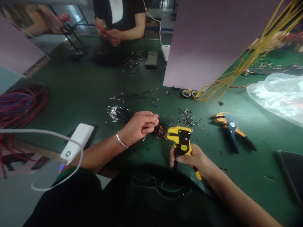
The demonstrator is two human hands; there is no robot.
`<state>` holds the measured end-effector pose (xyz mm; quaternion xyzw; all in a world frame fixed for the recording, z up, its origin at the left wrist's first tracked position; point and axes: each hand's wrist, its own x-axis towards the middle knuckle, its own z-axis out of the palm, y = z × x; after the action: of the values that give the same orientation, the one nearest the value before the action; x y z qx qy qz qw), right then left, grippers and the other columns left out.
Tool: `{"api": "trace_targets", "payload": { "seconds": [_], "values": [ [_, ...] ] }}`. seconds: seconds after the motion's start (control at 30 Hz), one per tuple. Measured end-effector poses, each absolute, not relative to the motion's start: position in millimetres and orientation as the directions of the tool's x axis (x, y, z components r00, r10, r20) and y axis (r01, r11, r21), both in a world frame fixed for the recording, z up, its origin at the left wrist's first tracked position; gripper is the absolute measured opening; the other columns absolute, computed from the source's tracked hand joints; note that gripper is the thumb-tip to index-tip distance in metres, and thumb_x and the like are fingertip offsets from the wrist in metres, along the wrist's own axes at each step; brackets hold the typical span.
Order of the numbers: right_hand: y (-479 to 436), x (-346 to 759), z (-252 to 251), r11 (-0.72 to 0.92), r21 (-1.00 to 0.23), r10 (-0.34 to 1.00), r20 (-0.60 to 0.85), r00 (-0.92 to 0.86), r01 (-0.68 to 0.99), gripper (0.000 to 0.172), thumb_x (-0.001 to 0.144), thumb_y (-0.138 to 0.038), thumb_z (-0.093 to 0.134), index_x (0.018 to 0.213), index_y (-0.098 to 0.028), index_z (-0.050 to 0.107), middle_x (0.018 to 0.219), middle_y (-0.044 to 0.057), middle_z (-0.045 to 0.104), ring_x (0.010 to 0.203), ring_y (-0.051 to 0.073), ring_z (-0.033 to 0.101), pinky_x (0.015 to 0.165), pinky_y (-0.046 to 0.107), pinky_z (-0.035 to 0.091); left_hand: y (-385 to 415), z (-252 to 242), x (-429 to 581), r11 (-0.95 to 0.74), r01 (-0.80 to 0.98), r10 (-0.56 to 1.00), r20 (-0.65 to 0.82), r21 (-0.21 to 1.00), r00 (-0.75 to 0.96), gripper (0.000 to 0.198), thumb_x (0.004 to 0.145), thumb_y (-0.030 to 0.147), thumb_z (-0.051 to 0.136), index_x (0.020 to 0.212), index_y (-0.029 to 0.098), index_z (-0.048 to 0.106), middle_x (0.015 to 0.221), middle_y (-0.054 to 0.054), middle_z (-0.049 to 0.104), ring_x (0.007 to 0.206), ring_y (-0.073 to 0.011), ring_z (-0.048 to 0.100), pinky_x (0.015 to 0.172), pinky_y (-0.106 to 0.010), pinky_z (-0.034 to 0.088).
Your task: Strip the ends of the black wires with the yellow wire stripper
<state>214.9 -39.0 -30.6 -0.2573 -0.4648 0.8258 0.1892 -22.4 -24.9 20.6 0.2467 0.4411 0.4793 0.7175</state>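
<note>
My left hand (pixel 139 127) pinches a bundle of thin black wires (pixel 120 114), whose bright metal ends fan out to the left. Its other ends (pixel 161 131) show coppery and reach toward the jaws of a yellow-and-black automatic wire stripper (pixel 181 142). My right hand (pixel 191 157) grips that stripper by its handles. The wire tips lie very close to the jaws, but I cannot tell whether they are inside. Small cut scraps of insulation (pixel 188 119) lie on the green mat (pixel 151 78) just beyond the tool.
A blue-and-orange wire stripper (pixel 232 132) lies to the right. Beyond are tape rolls (pixel 189 93), hanging yellow wires (pixel 255 56), a plastic bag (pixel 276 94) and a pinkish board (pixel 213 37). A red-and-blue wire coil (pixel 21 104) and white power bank (pixel 77 142) sit left. A co-worker (pixel 120 19) stands opposite.
</note>
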Motion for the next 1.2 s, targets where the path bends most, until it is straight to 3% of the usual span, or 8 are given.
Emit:
{"api": "trace_targets", "payload": {
  "seconds": [0.57, 1.2],
  "values": [
    [-47, 206, -27, -0.446, -0.895, 0.525, -0.273, -0.806, 0.013, 0.026, 0.078, -0.034, 0.073, 0.091, -0.013, 0.063, 0.073, 0.006, 0.069, 0.068, 0.019, 0.064, 0.068, 0.033, 0.048, -31, 20, -11, 0.513, -0.484, 0.858, -0.438, 0.709, 0.268, 0.029, 0.082, 0.012, 0.063, 0.06, 0.013, 0.044, 0.061, 0.001, 0.046, 0.041, 0.0013, 0.02, 0.034, -0.012, 0.014],
    [-55, 204, -23, -0.406, -0.911, 0.624, -0.334, -0.706, 0.072, 0.026, 0.075, -0.037, 0.073, 0.08, -0.016, 0.058, 0.056, 0.001, 0.066, 0.051, 0.016, 0.061, 0.057, 0.03, 0.045, -32, 15, -9, 0.544, -0.49, 0.838, -0.462, 0.681, 0.289, 0.028, 0.082, 0.012, 0.062, 0.06, 0.012, 0.045, 0.059, 0.002, 0.046, 0.04, 0.0017, 0.019, 0.033, -0.011, 0.015]
  ]
}}
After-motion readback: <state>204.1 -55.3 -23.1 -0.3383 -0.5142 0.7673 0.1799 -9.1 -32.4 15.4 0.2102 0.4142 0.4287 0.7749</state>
